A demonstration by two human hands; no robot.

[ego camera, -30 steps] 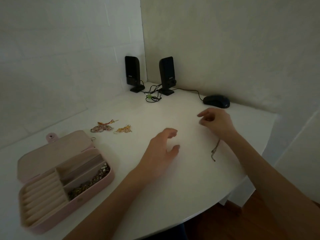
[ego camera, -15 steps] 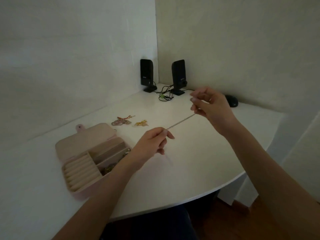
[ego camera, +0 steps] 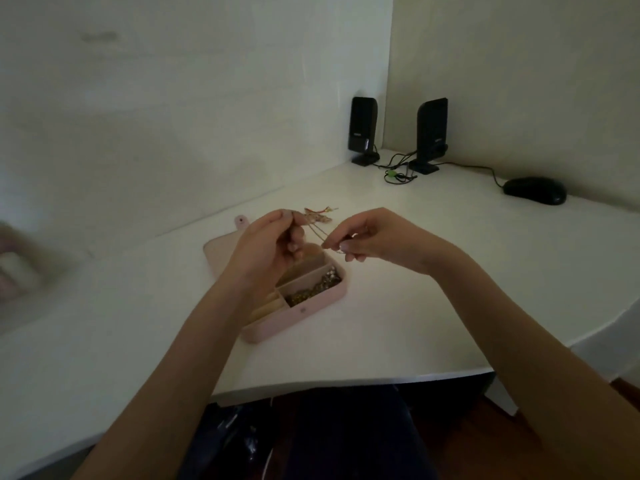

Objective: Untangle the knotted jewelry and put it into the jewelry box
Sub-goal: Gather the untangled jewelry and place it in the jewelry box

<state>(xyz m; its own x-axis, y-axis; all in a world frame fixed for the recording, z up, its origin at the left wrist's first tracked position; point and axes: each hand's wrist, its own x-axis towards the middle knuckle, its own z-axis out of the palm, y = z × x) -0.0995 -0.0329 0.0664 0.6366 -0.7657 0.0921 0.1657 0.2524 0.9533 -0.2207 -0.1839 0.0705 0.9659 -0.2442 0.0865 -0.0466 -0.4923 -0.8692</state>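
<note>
A thin chain [ego camera: 317, 233] hangs slack between my two hands, held above the open pink jewelry box [ego camera: 311, 304]. My left hand [ego camera: 268, 247] pinches one end at its fingertips, up over the box's lid. My right hand [ego camera: 367, 239] pinches the other end just right of the box. The box's front right compartment holds a heap of gold and silver jewelry [ego camera: 317, 291]. More tangled jewelry [ego camera: 318, 214], red and gold, lies on the white table [ego camera: 415, 289] behind my hands, partly hidden by them.
Two black speakers [ego camera: 362, 128] [ego camera: 431, 131] stand in the far corner with a bundle of cables [ego camera: 398, 174] between them. A black mouse [ego camera: 535, 190] lies at the back right. The table's front edge runs close to my lap. A blurred object sits at the far left.
Both hands lifted the chain off the table, first stretched taut, then carried left and brought together over the jewelry box so the chain hangs slack. The camera swung left.
</note>
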